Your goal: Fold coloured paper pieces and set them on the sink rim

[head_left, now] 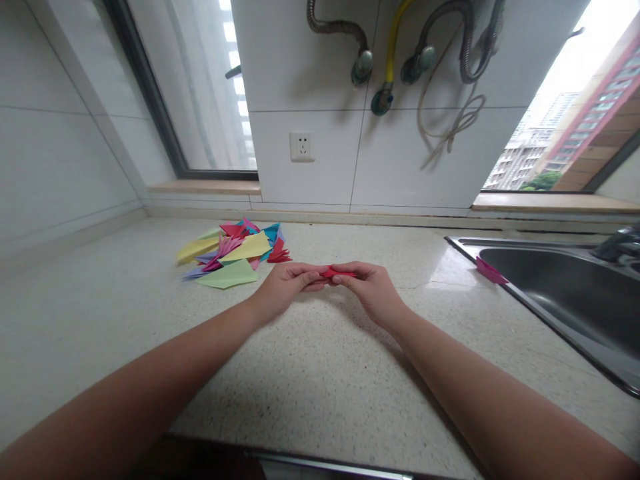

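Between my two hands, just above the speckled countertop (320, 360), is a small piece of folded red paper (336, 272). My left hand (293, 280) pinches its left end between thumb and fingers. The right end sits in the closed fingers of my right hand (367, 283). Much of the paper is hidden by my fingers, so its full shape does not show. To the left of my left hand lies a pile of folded paper pieces (247, 248) in yellow, green, red, pink, blue and purple, some shaped like paper planes.
A pink folded paper (491, 271) rests on the rim of the steel sink (565, 333) at the right, near a faucet (620, 243). On the tiled wall behind are a power socket (302, 147), hoses and a yellow pipe (395, 40). Windows stand on both sides.
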Demonstrator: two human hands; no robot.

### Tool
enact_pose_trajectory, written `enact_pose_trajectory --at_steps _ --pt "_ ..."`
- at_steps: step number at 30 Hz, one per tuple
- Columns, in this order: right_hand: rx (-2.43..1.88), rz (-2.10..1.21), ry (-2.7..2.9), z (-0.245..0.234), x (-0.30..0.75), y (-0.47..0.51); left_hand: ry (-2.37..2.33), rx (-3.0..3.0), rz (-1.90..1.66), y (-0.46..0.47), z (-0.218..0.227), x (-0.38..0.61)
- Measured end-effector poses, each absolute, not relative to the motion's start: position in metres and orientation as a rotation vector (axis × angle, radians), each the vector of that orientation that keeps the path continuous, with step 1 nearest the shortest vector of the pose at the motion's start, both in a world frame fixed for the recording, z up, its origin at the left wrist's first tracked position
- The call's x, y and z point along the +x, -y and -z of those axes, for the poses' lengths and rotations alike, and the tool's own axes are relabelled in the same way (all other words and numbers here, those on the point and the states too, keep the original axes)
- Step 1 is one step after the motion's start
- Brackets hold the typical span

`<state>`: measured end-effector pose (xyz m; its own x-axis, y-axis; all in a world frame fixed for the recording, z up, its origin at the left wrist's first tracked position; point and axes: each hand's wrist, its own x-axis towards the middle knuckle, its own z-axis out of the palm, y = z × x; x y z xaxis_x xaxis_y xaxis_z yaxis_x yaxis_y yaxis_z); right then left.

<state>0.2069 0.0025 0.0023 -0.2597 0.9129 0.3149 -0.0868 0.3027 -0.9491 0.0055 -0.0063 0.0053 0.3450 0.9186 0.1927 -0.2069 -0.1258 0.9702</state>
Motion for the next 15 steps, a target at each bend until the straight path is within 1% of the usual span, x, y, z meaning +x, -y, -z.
enact_pose_trajectory --at_steps 15 --pt "-0.773 -1.157 1.518 -0.0035 0.2088 -0.0034 -0.687 1.369 -1.138 0.0051 -0.0065 0.0022"
